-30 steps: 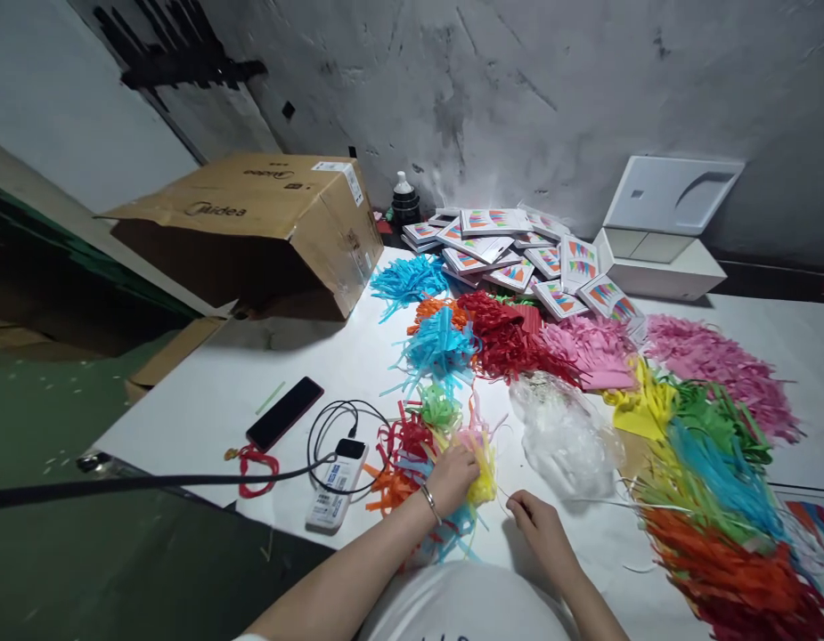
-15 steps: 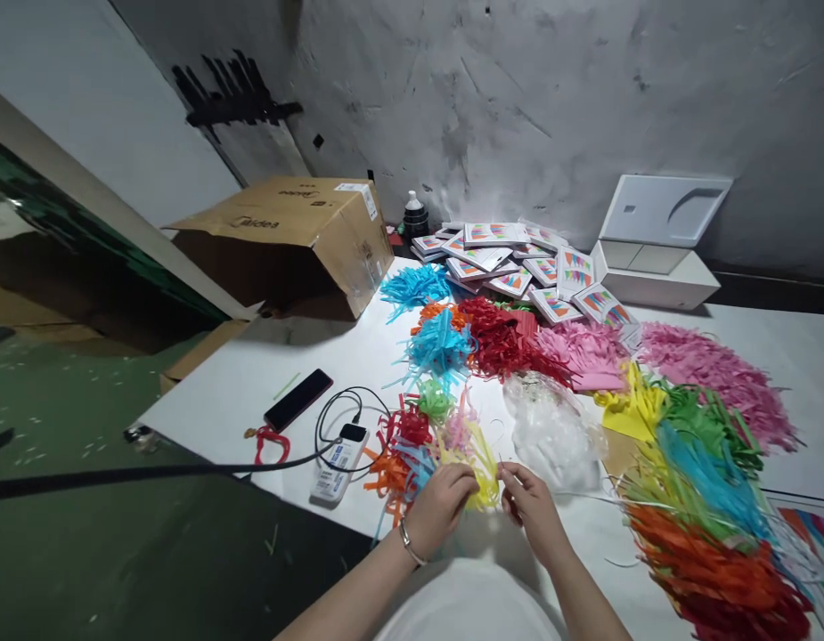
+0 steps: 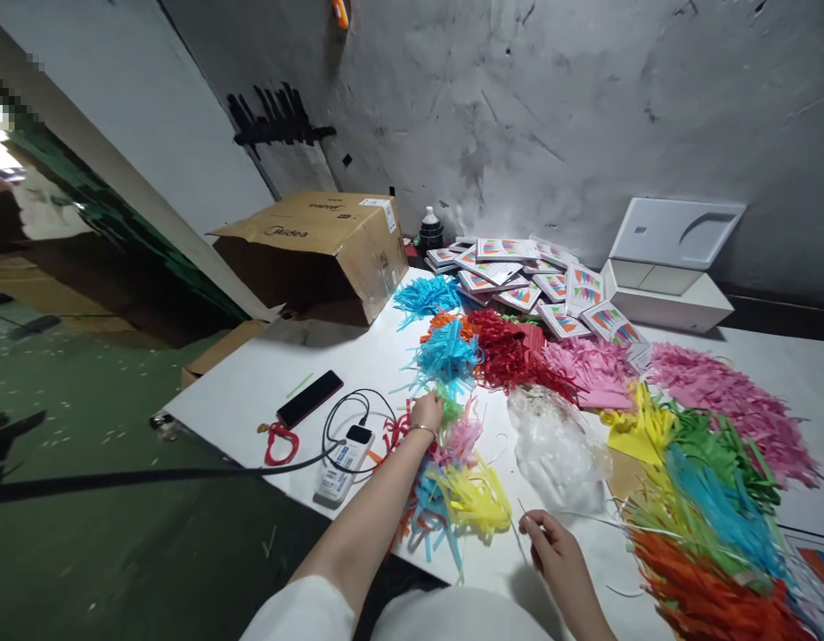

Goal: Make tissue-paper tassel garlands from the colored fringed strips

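Observation:
My left hand (image 3: 427, 411) reaches over the small tassel pile, its fingers closed at the light green tassel (image 3: 450, 408); whether they grip it is hidden. Below that arm lie a yellow tassel (image 3: 478, 499), a pink one (image 3: 463, 438) and blue strips (image 3: 433, 512). Near the table's front, my right hand (image 3: 545, 537) pinches a thin white string (image 3: 520, 507) between thumb and fingers, just right of the yellow tassel.
A clear plastic bag (image 3: 558, 450) sits mid-table. Coloured tassel heaps (image 3: 712, 552) lie to the right, printed packs (image 3: 509, 271) and a white box (image 3: 665, 289) behind. Leftward are a phone (image 3: 310, 399), a cabled power bank (image 3: 343, 467) and a carton (image 3: 318, 258).
My left hand has left the yellow tassel and moved forward and left to the green one. My right hand has shifted slightly away from the yellow tassel. The camera view has tilted.

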Tool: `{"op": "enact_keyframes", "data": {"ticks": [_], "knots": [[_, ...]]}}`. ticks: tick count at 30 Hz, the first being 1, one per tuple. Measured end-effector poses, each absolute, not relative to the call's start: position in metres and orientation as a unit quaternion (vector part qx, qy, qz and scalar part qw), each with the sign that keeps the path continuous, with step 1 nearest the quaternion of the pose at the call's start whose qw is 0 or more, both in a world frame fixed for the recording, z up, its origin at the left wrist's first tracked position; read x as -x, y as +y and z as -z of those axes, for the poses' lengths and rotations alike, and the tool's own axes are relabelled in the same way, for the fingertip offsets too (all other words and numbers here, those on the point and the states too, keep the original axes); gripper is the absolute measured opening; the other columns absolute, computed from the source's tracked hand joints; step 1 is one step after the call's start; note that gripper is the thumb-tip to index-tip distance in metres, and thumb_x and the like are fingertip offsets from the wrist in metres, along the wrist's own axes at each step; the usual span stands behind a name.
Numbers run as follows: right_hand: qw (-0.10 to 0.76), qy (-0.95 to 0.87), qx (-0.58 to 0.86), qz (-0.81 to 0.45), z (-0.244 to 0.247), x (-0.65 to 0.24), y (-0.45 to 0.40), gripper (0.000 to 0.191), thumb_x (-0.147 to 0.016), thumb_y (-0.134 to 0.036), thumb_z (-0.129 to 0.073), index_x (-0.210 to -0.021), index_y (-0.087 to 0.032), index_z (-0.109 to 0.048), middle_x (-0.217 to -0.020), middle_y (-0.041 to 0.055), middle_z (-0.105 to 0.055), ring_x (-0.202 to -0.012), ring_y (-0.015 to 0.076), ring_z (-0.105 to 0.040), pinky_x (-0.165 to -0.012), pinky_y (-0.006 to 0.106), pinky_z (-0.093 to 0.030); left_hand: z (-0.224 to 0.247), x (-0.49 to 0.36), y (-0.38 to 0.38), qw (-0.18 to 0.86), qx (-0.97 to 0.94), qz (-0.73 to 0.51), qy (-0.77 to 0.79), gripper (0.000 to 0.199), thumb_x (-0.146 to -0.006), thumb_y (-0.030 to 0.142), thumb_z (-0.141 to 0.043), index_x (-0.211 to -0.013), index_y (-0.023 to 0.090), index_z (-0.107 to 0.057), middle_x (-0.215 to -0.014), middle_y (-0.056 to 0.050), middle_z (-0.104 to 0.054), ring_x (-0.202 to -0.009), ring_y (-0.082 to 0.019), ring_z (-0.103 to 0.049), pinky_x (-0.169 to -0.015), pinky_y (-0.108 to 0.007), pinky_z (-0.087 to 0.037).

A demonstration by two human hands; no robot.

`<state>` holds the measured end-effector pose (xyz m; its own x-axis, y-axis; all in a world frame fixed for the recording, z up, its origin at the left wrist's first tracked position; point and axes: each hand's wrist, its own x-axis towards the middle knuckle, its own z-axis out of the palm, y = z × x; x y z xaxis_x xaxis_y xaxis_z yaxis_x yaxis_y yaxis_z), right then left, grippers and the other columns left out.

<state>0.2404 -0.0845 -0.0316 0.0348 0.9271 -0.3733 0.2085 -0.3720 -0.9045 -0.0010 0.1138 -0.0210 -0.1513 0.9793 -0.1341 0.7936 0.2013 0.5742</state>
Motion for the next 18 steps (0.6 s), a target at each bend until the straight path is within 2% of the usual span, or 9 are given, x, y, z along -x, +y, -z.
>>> {"op": "enact_keyframes", "data": {"ticks": [3,5,8,11,13,15,18], "knots": [[0.356,-0.452,0.637,-0.513,0.027,-0.249,-0.085,0.037,-0.08,-0.055,-0.052,-0.078,-0.019,-0.062,-0.05,-0.0042,-0.043,-0.046,0.0128,-0.042,-0.045,0.023,-0.033,0.01,-0.019,0.08,0.234,-0.678,-0.215,0.663,0.022,-0.085,0.014,-0.048,-0.099,0.018,-0.064,-0.111,-0.009,-0.064,-0.104,-0.02,-0.059,-0.087,-0.029,-0.044],[0.389,-0.459,0.63,-0.492,0.014,-0.254,-0.081,0.035,-0.082,-0.053,-0.053,-0.08,-0.019,-0.063,-0.063,0.0001,-0.053,-0.048,0.0123,-0.044,-0.045,0.023,-0.036,0.003,-0.028,0.053,0.229,-0.733,-0.233,0.597,0.025,-0.081,0.011,-0.05,-0.1,0.022,-0.064,-0.12,-0.006,-0.06,-0.105,-0.018,-0.059,-0.087,-0.027,-0.045],[0.447,-0.505,0.592,-0.441,-0.02,-0.254,-0.07,0.031,-0.085,-0.047,-0.051,-0.086,-0.019,-0.066,-0.099,0.0091,-0.059,-0.06,0.0134,-0.053,-0.05,0.024,-0.043,-0.01,-0.038,0.018,0.171,-0.827,-0.281,0.455,0.029,-0.082,0.007,-0.045,-0.101,0.02,-0.063,-0.115,-0.01,-0.061,-0.1,-0.02,-0.061,-0.081,-0.03,-0.049],[0.46,-0.574,0.545,-0.401,-0.056,-0.247,-0.054,0.025,-0.088,-0.039,-0.05,-0.089,-0.021,-0.067,-0.117,0.0108,-0.054,-0.079,0.0166,-0.058,-0.061,0.025,-0.047,-0.027,-0.051,-0.003,0.154,-0.869,-0.276,0.38,0.03,-0.085,0.008,-0.041,-0.103,0.02,-0.062,-0.11,-0.01,-0.063,-0.095,-0.02,-0.062,-0.077,-0.03,-0.05],[0.452,-0.617,0.508,-0.396,-0.07,-0.243,-0.044,0.022,-0.09,-0.034,-0.049,-0.088,-0.021,-0.067,-0.112,0.0094,-0.057,-0.087,0.0178,-0.058,-0.069,0.026,-0.048,-0.039,-0.06,-0.011,0.165,-0.88,-0.267,0.357,0.03,-0.087,0.009,-0.041,-0.105,0.021,-0.061,-0.108,-0.009,-0.063,-0.094,-0.019,-0.061,-0.076,-0.029,-0.05],[0.455,-0.636,0.484,-0.393,-0.074,-0.242,-0.037,0.021,-0.09,-0.031,-0.048,-0.086,-0.021,-0.066,-0.099,0.0077,-0.061,-0.09,0.0185,-0.058,-0.077,0.028,-0.048,-0.047,-0.065,-0.017,0.185,-0.876,-0.261,0.361,0.03,-0.086,0.008,-0.041,-0.104,0.021,-0.062,-0.109,-0.009,-0.063,-0.096,-0.019,-0.06,-0.079,-0.03,-0.049],[0.483,-0.6,0.508,-0.386,-0.07,-0.249,-0.036,0.021,-0.09,-0.031,-0.049,-0.083,-0.02,-0.065,-0.092,0.0072,-0.063,-0.09,0.0189,-0.058,-0.078,0.029,-0.048,-0.052,-0.058,-0.022,0.236,-0.865,-0.185,0.402,0.026,-0.08,0.005,-0.047,-0.088,0.021,-0.067,-0.11,-0.007,-0.063,-0.093,-0.019,-0.062,-0.078,-0.029,-0.049]]}}
